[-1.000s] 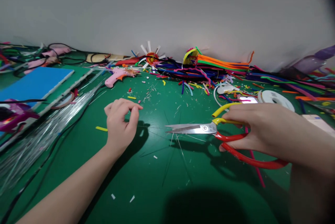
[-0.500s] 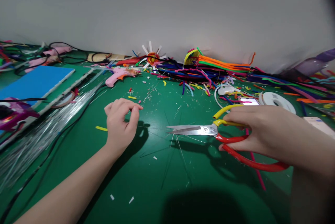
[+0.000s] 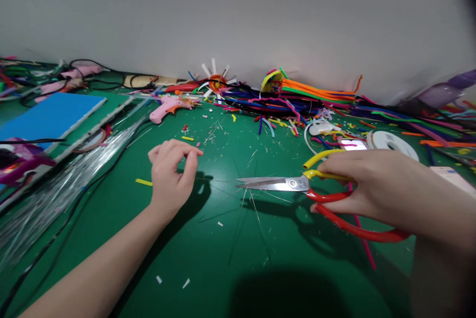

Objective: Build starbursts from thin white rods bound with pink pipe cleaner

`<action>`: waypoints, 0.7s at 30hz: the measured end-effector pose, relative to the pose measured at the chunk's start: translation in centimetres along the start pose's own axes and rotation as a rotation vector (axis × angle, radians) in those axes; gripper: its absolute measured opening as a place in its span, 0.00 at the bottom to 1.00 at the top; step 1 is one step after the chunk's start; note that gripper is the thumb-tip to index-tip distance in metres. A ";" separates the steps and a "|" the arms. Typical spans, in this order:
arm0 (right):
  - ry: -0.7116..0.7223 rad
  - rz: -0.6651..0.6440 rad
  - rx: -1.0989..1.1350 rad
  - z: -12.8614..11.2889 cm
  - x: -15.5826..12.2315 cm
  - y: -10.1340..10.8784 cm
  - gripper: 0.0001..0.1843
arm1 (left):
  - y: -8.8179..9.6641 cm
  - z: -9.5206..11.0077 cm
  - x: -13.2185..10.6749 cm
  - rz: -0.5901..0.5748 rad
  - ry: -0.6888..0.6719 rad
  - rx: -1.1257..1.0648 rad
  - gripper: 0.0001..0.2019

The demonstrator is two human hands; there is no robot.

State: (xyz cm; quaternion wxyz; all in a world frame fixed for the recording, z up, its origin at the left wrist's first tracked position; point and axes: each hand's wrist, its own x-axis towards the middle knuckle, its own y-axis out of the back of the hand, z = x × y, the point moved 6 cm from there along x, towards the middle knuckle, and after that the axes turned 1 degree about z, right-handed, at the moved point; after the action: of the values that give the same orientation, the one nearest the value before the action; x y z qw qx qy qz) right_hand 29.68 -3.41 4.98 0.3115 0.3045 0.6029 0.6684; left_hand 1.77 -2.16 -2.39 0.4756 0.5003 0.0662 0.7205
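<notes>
My right hand [image 3: 357,184] grips a pair of scissors [image 3: 277,184] with one yellow and one red handle. Their blades point left and are slightly parted. My left hand [image 3: 173,167] is closed, thumb and forefinger tips pinched together, left of the blade tips and apart from them. What the pinch holds, if anything, is too fine to make out. Several thin clear strands [image 3: 257,214] fan out around and below the blades; one reaches left toward my left hand. Beside the left wrist lies a short yellow piece [image 3: 144,182].
A pink glue gun [image 3: 167,108] lies beyond my left hand. At left are a bundle of clear strands [image 3: 85,169], a black cord and a blue board [image 3: 52,115]. Colourful pipe cleaners [image 3: 320,91] line the wall. A white spool [image 3: 396,145] lies behind my right hand.
The scissor blades have closed very slightly. Both hands stay nearly in place.
</notes>
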 end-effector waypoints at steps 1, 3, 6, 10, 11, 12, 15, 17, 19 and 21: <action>0.001 0.001 -0.002 0.0 0.0 0.0 0.15 | 0.0 0.0 0.0 -0.004 -0.003 -0.002 0.09; 0.003 -0.002 -0.003 -0.1 0.0 0.0 0.16 | -0.2 0.1 -0.1 -0.027 -0.023 -0.011 0.09; -0.009 -0.013 -0.003 0.0 0.0 0.0 0.17 | -0.6 0.7 -0.2 -0.113 -0.098 -0.050 0.11; -0.009 -0.023 -0.008 0.0 0.0 -0.1 0.18 | -1.1 1.2 -0.4 -0.188 -0.162 -0.060 0.11; -0.008 -0.021 -0.015 0.0 0.0 -0.1 0.19 | -1.1 1.2 -0.4 -0.190 -0.163 -0.051 0.10; -0.006 -0.020 -0.022 0.0 0.0 -0.1 0.19 | -1.2 1.2 -0.4 -0.191 -0.161 -0.044 0.10; -0.005 -0.028 -0.033 0.1 0.0 -0.2 0.20 | -1.1 1.2 -0.3 -0.184 -0.160 -0.038 0.10; -0.009 -0.036 -0.035 0.1 0.1 -0.2 0.20 | -1.1 1.3 -0.3 -0.181 -0.166 -0.039 0.09; -0.015 -0.039 -0.039 0.1 0.0 -0.2 0.21 | -1.1 1.3 -0.3 -0.183 -0.172 -0.039 0.09; -0.019 -0.045 -0.039 0.2 0.0 -0.3 0.21 | -1.2 1.3 -0.4 -0.185 -0.172 -0.035 0.09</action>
State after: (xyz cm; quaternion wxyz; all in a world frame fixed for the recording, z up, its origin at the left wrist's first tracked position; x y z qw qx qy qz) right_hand 29.84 -3.31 4.73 0.3381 0.2913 0.5936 0.6697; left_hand 3.55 -2.32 -2.64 0.5528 0.5435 0.0584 0.6290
